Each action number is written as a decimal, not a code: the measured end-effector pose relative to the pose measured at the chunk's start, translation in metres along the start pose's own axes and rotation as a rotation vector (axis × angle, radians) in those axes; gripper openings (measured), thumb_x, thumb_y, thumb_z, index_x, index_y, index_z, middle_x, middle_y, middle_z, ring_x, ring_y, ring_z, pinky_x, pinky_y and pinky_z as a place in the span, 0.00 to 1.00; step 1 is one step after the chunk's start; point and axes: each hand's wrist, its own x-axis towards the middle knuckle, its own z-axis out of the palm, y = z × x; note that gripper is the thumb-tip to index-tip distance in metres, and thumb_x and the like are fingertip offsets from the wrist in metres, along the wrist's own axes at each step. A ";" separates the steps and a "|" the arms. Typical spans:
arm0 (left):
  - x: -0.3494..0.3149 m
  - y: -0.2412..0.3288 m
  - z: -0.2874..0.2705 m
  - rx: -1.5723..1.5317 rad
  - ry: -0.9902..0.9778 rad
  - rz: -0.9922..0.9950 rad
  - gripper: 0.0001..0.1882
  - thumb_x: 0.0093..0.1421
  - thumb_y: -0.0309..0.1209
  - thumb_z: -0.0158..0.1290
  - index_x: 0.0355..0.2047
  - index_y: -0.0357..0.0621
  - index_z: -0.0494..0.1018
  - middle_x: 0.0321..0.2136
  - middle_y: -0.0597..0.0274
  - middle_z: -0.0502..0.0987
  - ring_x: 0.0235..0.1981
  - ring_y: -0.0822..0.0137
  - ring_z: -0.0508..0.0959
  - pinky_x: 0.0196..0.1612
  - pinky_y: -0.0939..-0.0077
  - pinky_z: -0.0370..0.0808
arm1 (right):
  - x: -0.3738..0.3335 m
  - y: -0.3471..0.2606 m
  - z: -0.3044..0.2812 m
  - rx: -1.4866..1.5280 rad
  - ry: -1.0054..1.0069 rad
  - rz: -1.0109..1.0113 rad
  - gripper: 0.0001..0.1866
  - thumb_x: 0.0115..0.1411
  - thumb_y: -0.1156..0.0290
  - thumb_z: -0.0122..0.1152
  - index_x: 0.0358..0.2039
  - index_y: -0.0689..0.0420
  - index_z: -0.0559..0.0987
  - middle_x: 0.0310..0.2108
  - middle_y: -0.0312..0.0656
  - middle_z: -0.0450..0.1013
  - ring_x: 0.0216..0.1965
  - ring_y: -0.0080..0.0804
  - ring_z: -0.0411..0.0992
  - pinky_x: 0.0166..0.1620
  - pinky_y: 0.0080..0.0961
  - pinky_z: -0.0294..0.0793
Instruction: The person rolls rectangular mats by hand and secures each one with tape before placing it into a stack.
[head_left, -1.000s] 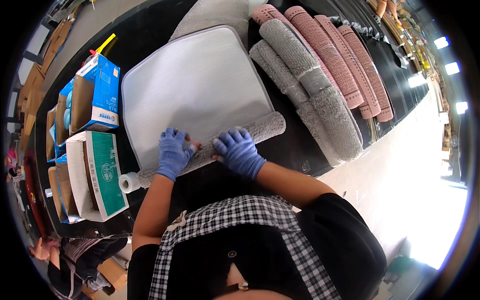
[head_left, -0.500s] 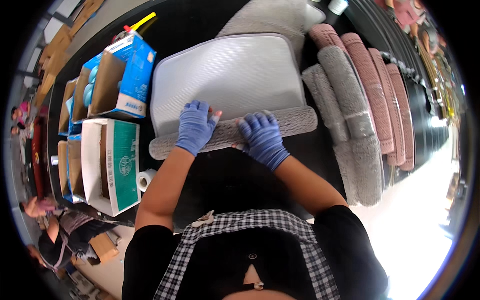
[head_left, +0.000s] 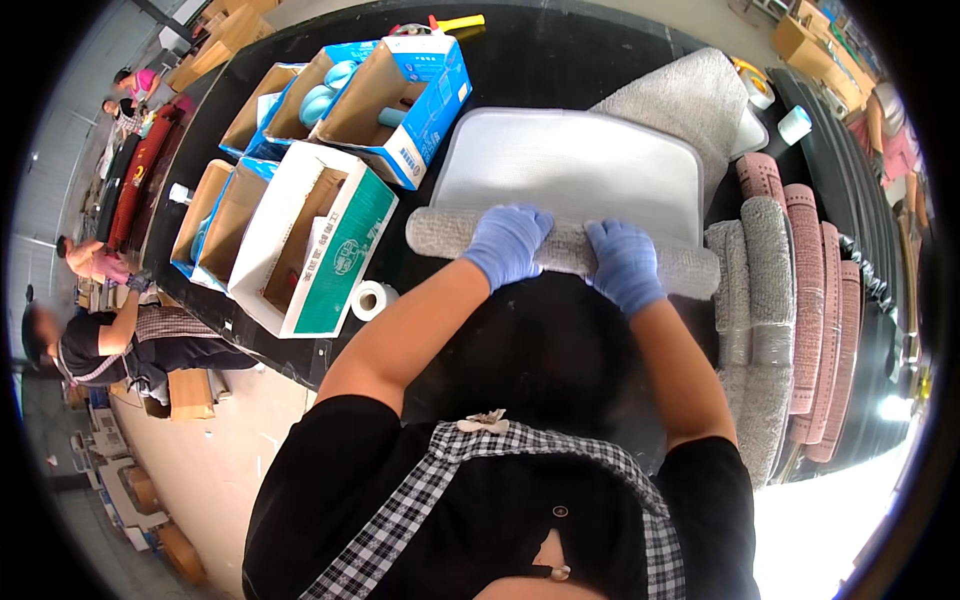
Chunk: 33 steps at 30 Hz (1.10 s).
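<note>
A grey plush mat lies pale backing up on the black table, its near part wound into a roll (head_left: 568,246). The flat, bound-edged part of the mat (head_left: 575,165) stretches away beyond the roll. My left hand (head_left: 512,243), in a blue glove, curls over the roll left of its middle. Also gloved in blue, my right hand (head_left: 626,266) grips the roll right of the middle. Both thumbs are tucked at the near side, mostly hidden. Another grey mat (head_left: 680,110) lies partly under the far right corner.
Open cardboard boxes (head_left: 352,255) stand at the left, some holding light-blue rolls. A white roll (head_left: 372,299) sits beside them. Rolled grey mats (head_left: 768,300) and pink mats (head_left: 805,300) line the right side. A co-worker (head_left: 130,330) is at the far left.
The roll has advanced away from me over the mat, and less flat backing shows. Both hands have gone along with it. The whole view has shifted, with more boxes visible.
</note>
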 end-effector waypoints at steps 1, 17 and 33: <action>-0.016 0.007 0.000 -0.012 0.018 0.035 0.34 0.49 0.48 0.68 0.52 0.46 0.72 0.45 0.55 0.78 0.49 0.54 0.79 0.53 0.61 0.75 | -0.020 -0.004 -0.006 0.029 0.050 -0.027 0.34 0.47 0.51 0.75 0.52 0.51 0.76 0.44 0.44 0.75 0.47 0.45 0.75 0.51 0.40 0.74; -0.264 0.003 0.142 -0.600 0.646 -0.539 0.33 0.57 0.44 0.66 0.59 0.45 0.71 0.56 0.50 0.71 0.58 0.54 0.70 0.62 0.55 0.66 | -0.180 -0.083 0.006 0.266 -0.344 -0.035 0.42 0.44 0.40 0.74 0.55 0.53 0.78 0.53 0.49 0.72 0.57 0.46 0.69 0.63 0.39 0.67; -0.268 0.017 0.142 -0.910 0.608 -0.688 0.21 0.61 0.32 0.64 0.54 0.43 0.75 0.46 0.56 0.79 0.48 0.64 0.77 0.55 0.70 0.73 | -0.331 -0.025 0.080 0.477 0.430 0.892 0.17 0.63 0.63 0.61 0.51 0.54 0.80 0.49 0.50 0.75 0.52 0.49 0.73 0.56 0.42 0.73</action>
